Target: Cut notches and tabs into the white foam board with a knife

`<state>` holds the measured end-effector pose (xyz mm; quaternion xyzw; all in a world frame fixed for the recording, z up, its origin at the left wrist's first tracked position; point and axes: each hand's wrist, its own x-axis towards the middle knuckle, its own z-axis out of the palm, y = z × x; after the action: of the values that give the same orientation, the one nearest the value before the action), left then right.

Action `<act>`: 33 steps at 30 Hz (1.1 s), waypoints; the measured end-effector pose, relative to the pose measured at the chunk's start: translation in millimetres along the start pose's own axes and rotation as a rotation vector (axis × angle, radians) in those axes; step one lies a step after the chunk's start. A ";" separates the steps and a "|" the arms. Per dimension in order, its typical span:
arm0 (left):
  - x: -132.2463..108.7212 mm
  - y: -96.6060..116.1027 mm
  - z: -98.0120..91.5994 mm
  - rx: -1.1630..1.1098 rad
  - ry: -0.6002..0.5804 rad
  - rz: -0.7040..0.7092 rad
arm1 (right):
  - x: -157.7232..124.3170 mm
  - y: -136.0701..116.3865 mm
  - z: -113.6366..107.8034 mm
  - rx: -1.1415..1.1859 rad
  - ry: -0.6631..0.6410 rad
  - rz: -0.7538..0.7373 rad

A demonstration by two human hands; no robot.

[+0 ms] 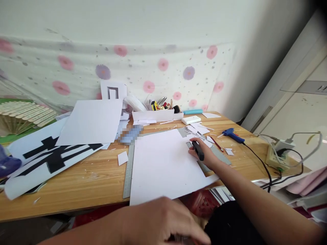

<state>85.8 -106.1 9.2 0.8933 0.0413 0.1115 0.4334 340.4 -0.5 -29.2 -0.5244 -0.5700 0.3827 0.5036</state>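
My right hand [204, 156] is closed around a black utility knife [198, 150] at the right edge of a large white sheet [163, 163] lying on the wooden table [84, 177]. The knife tip sits near a notch cut into the sheet's right side. My left hand [158, 221] hovers below the table's front edge, fingers curled, touching something dark that I cannot make out. A metal ruler [128, 170] lies along the sheet's left edge.
A blue glue gun [232, 134] with a black cable lies at the right, near a power strip [277, 154]. A white tray [155, 114] of tools stands at the back. White sheets [92, 122], black cut-outs [55, 154] and paper scraps cover the left.
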 end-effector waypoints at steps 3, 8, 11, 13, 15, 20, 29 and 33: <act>7.7 -9.0 -36.6 0.426 0.097 -0.189 | 23.6 3.9 3.9 -0.074 -0.002 -0.065; 26.3 -56.2 -48.3 0.713 -0.161 -0.333 | 39.4 0.0 -12.4 -0.116 0.125 -0.163; 35.8 -66.8 -44.8 0.753 -0.181 -0.338 | 25.8 -7.0 -28.7 -0.091 0.172 -0.168; 40.5 -69.8 -44.7 0.764 -0.145 -0.323 | 10.8 -9.5 -37.2 0.025 0.126 -0.110; 43.8 -74.6 -45.8 0.765 -0.108 -0.310 | -4.8 -8.0 -42.9 0.116 0.078 -0.037; 46.2 -90.8 -47.4 0.751 -0.058 -0.302 | -30.2 5.8 -47.2 -0.074 0.060 0.036; 42.3 -92.1 -51.4 0.748 -0.103 -0.294 | -37.5 8.3 -31.9 -0.391 -0.025 -0.045; 40.8 -94.1 -49.2 0.766 -0.090 -0.277 | -36.3 9.6 -28.7 -0.421 -0.020 -0.087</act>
<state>116.0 -3.1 -28.3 0.9801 0.1809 -0.0106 0.0817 368.4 -37.4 -38.9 -0.5893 -0.6643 0.2381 0.3933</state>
